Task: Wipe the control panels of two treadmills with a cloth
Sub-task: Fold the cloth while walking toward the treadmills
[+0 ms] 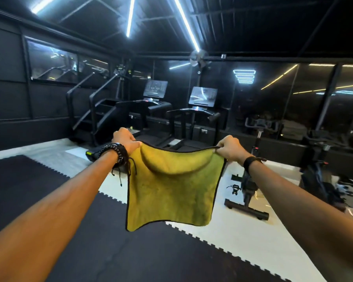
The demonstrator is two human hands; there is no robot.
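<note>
Both hands pinch cloth (pixel 171 186) corners | left hand (pixel 125 140) | right hand (pixel 229 147)

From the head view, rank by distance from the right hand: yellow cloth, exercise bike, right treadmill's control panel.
1. Yellow cloth: its corner pinched in the right hand.
2. Exercise bike: on the floor, just below right.
3. Right treadmill's control panel: ahead, farthest.

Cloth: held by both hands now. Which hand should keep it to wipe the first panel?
Either, narrowly left. Left hand and right hand each pinch a top corner of the cloth, both far from the treadmills. The left panel lies ahead of the left hand; the right panel sits between.
</note>
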